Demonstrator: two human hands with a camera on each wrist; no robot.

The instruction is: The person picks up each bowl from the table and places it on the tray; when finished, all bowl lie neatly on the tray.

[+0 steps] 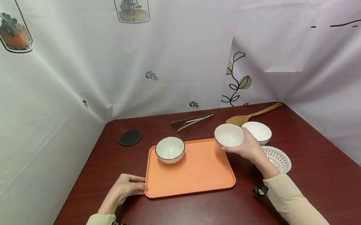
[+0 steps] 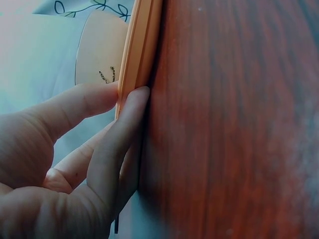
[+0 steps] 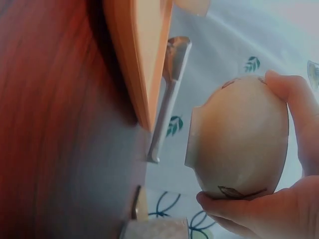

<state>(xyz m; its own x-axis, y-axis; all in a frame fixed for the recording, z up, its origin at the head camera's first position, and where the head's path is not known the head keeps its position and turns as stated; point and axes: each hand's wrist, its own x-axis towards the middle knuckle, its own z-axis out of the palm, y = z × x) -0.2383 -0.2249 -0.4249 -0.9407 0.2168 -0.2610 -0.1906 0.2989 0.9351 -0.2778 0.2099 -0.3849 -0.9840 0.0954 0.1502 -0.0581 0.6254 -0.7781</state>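
Note:
My right hand point(image 1: 248, 146) holds a white bowl point(image 1: 229, 135) by its rim and side, raised over the far right corner of the orange tray point(image 1: 199, 176). In the right wrist view, the bowl point(image 3: 241, 139) shows its foot and a dark leaf pattern, with thumb and fingers on opposite sides. At the tray's left edge, my left hand point(image 1: 127, 187) pinches the rim. Thumb and fingertip meet the orange tray edge point(image 2: 137, 55) in the left wrist view. Another white bowl point(image 1: 170, 149), dark-rimmed, stands upright on the tray's far left part.
Right of the tray are a third white bowl point(image 1: 258, 132) and a white woven basket point(image 1: 278, 159), partly behind my right forearm. Along the back lie metal tongs point(image 1: 192, 120) and a wooden spatula point(image 1: 253, 115). A dark round coaster point(image 1: 130, 137) lies far left.

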